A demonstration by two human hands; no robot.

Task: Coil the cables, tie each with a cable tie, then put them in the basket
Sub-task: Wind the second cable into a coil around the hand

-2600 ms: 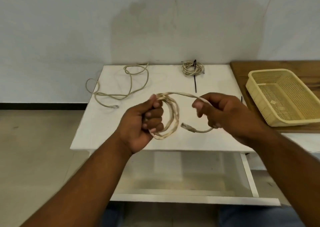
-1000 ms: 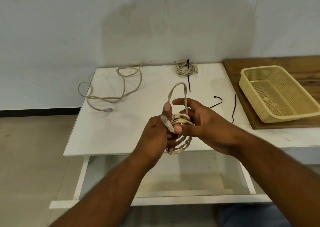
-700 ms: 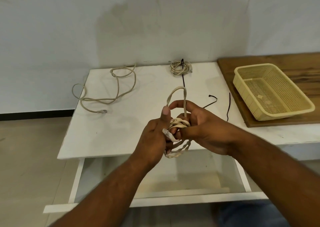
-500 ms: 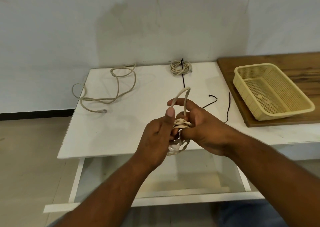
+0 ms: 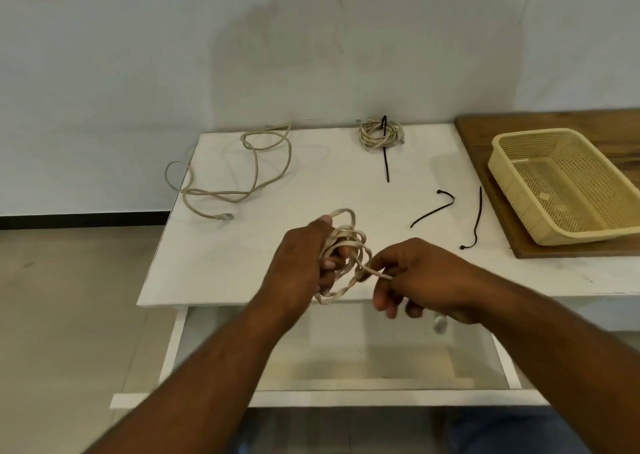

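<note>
Head cam. L hand (image 5: 304,266) grip closed around beige network cable coil (image 5: 343,259), several loops bunched in the fist, one loop sticking up past the thumb, lower loops hanging below the fingers at the near edge of the white surface (image 5: 242,263). R hand (image 5: 415,277) grip pinched on the cable's tail where it leaves the coil to the right; the strand runs through the fist and a pale connector plug (image 5: 440,324) hangs out under the hand, blurred.

On surface, far left: uncoiled beige cable (image 5: 256,176), loose bends, part hanging off the left edge, plug end lying nearer. Far centre: coiled cable (image 5: 375,135) w/ black cable tie (image 5: 385,156) around it, tie tail pointing toward near side. Right of centre: two loose black cable ties, one bent (image 5: 433,209), one almost straight (image 5: 478,218), near each other, not touching.

Far right: yellow mesh basket (image 5: 512,183) on a wooden board (image 5: 485,135), no cables in it.

Below near edge: open white drawer (image 5: 346,398).
</note>
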